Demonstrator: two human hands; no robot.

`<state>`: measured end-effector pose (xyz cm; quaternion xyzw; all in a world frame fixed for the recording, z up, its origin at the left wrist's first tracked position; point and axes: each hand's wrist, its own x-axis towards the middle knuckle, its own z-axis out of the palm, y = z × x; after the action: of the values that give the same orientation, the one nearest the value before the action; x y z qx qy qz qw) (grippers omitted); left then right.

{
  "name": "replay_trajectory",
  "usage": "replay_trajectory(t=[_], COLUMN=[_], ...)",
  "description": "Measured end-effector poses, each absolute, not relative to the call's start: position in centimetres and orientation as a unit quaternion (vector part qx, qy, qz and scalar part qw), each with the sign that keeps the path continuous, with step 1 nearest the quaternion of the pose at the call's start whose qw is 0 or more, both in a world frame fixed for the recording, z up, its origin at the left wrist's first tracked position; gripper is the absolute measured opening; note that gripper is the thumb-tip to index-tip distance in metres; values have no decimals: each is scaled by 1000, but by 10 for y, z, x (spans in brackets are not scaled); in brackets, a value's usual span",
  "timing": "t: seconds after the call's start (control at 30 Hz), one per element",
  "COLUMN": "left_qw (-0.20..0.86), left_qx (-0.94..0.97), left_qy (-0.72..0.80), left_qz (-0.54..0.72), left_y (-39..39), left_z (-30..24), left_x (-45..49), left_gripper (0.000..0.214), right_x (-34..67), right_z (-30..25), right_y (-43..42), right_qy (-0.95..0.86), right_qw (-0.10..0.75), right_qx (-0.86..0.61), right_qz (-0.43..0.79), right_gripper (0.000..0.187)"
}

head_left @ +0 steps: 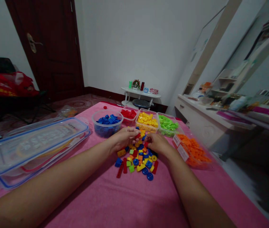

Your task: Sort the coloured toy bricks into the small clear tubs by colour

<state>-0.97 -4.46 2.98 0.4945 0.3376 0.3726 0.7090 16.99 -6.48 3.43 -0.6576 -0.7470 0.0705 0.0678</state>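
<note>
A mixed pile of toy building bricks (pixel 140 160) in red, blue, yellow, green and orange lies on the pink cloth, with round blue and yellow wheels among them. Over the pile's far left side, my left hand (pixel 123 138) is closed, a small red brick (pixel 138 136) between thumb and fingers. My right hand (pixel 157 143) reaches down at the far right side of the pile, fingers curled and pressed together. Red shows by its fingertips, but what they hold is hidden.
Behind the hands stand a round tub of blue bricks (pixel 108 122) and boxes of red (pixel 128 114), yellow (pixel 148 120) and green bricks (pixel 168 123). A box of orange bricks (pixel 193 150) is on the right. Stacked lidded containers (pixel 37 142) lie left. One red piece (pixel 105 107) sits farther back.
</note>
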Motion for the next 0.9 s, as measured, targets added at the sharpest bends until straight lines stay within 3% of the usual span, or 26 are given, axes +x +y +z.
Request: replay_trajectory(t=[0.2, 0.37, 0.47, 0.57, 0.67, 0.9], left_qw=[796, 813, 836, 838, 838, 796], left_qx=[343, 352, 328, 299, 283, 375], left_qy=[360, 335, 303, 281, 304, 340], left_qz=[345, 320, 319, 360, 354, 332], left_y=[-50, -48, -49, -50, -50, -8], left_z=[39, 33, 30, 30, 29, 49], left_x=[-10, -9, -7, -5, -5, -6], left_gripper=[21, 28, 35, 27, 22, 11], right_x=[173, 158, 138, 124, 125, 173], right_z=[40, 58, 61, 57, 57, 77], right_y=[-63, -68, -75, -80, -80, -68], right_qy=[-709, -718, -737, -776, -807, -678], right_qw=[112, 268, 315, 285, 268, 434], right_qx=[-693, -633, -591, -561, -522, -588], right_qz=[73, 110, 90, 43, 72, 81], right_gripper=[15, 19, 19, 24, 33, 29])
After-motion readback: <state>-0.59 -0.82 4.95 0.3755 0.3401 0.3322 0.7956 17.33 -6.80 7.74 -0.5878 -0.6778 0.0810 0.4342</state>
